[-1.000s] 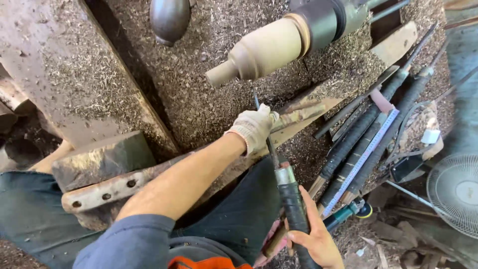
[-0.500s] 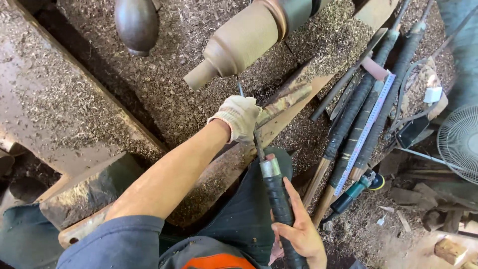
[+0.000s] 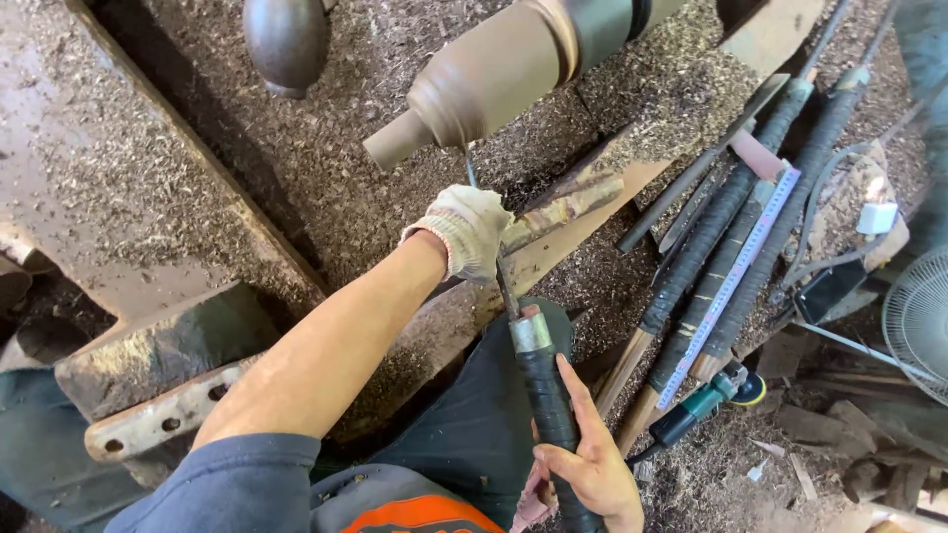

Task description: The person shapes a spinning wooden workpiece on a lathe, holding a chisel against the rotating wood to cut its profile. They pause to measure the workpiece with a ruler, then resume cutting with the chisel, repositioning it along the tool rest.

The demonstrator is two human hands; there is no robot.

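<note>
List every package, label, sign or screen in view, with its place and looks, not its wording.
No packages, signs or screens show. Only these come close:
Measuring strip: long, narrow, white with blue edge and fine marks, lying along the wrapped tool handles at right.
Small white tag-like thing: squarish, on the shavings at far right; too small to tell what it is.

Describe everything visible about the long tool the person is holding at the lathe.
The turning tool is long: a handle wrapped in black tape, a metal collar, then a thin dark steel shaft. It slants up toward the brown wooden workpiece. The bare right hand grips the handle low; the gloved left hand holds the shaft on the tool rest. The tip nears the workpiece; contact is unclear.
</note>
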